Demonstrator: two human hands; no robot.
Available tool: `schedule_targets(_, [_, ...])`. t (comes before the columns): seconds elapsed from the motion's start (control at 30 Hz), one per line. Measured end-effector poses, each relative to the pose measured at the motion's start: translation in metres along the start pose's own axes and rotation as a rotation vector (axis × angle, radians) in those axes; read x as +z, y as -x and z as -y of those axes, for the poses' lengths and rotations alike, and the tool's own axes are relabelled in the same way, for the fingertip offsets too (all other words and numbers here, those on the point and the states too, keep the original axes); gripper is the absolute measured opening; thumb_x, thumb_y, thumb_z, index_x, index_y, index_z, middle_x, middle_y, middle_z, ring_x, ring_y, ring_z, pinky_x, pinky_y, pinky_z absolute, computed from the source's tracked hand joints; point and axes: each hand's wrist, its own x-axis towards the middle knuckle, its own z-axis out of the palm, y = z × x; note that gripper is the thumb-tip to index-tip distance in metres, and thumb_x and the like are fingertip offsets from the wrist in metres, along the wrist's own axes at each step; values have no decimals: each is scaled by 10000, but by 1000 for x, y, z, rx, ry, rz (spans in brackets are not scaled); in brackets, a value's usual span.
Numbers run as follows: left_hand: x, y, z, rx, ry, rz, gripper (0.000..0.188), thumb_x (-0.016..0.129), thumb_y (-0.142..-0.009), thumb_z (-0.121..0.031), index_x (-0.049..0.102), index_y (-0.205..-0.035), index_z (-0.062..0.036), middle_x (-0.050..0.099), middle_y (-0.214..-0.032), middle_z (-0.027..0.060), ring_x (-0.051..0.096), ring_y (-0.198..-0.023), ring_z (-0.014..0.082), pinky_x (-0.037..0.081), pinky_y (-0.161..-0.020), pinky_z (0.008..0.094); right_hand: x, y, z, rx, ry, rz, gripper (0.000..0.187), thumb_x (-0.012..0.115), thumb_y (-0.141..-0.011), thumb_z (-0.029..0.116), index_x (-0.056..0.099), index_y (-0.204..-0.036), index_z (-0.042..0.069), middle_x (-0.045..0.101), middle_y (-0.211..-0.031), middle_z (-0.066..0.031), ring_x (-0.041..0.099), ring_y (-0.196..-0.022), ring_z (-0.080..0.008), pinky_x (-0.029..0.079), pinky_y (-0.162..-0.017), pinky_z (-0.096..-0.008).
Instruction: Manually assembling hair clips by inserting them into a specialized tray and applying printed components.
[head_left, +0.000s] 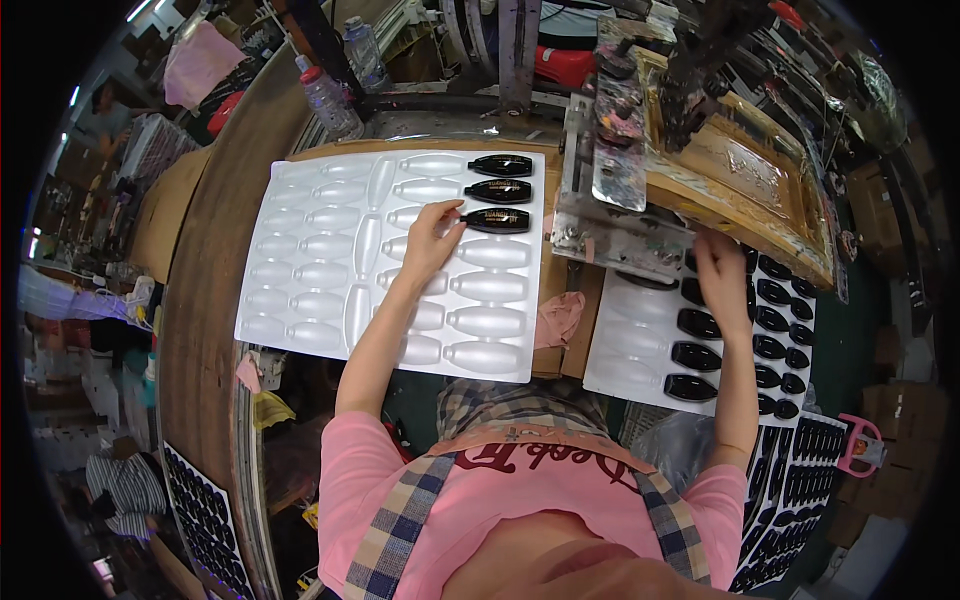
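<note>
My left hand reaches over a white moulded tray with bottle-shaped hollows. Its thumb and fingers are closed at the narrow neck of a glossy black bottle-shaped piece with gold print, which lies in the right-hand column. Two matching printed pieces, one of them the upper black piece, lie above it. To the right, my right hand is over a second white tray holding rows of plain black bottle-shaped pieces. Its fingers are curled together, and whatever they hold is hidden.
A printing machine with a metal plate and a wooden screen frame overhangs the second tray. A pink cloth lies between the trays. A red-capped jar stands at the back. More filled trays are at the lower right.
</note>
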Motion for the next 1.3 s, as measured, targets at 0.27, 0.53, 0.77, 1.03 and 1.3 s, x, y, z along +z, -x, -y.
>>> schedule_targets(0.27, [0, -2, -4, -18, 47, -14, 335, 586, -708, -3, 569, -1038, -61, 582, -890, 83, 553, -814, 191, 446, -744, 276, 42, 29, -30, -156, 473, 255, 420, 658, -689, 264, 549, -962, -36, 555, -918, -238, 533, -803, -399, 442, -732, -419])
schedule_targets(0.53, [-3, -4, -6, -84, 124, -111, 254, 533, -765, -13, 582, -1013, -40, 612, -888, 94, 583, -786, 182, 448, -732, 264, 18, 30, -21, 119, 311, 252, 475, 673, -697, 258, 468, -1008, -37, 586, -879, -222, 566, -811, -389, 450, -691, -420])
schedule_targets(0.77, [-2, -61, -125, 334, -58, -133, 189, 543, -792, -102, 582, -957, -18, 612, -890, 140, 567, -848, 288, 425, -773, 343, -32, 47, -27, 88, -134, -27, 513, 671, -694, 94, 460, -1158, 43, 510, -1065, -60, 473, -678, -74, 374, -536, -190])
schedule_targets(1.03, [62, -134, -136, 745, -356, -84, 189, 538, -800, -106, 571, -940, 15, 608, -829, 99, 567, -784, 218, 438, -726, 295, -38, 32, -17, -48, -203, -131, 457, 689, -694, 100, 493, -1092, -12, 490, -1055, -69, 506, -813, -124, 419, -712, -251])
schedule_targets(1.3, [29, -139, -154, 316, 172, -16, 176, 573, -801, -112, 604, -904, 27, 606, -826, 58, 559, -740, 129, 445, -683, 242, -1, -23, 26, -65, -69, 123, 510, 690, -718, 302, 517, -1067, -27, 560, -1026, -132, 501, -971, -222, 364, -868, -291])
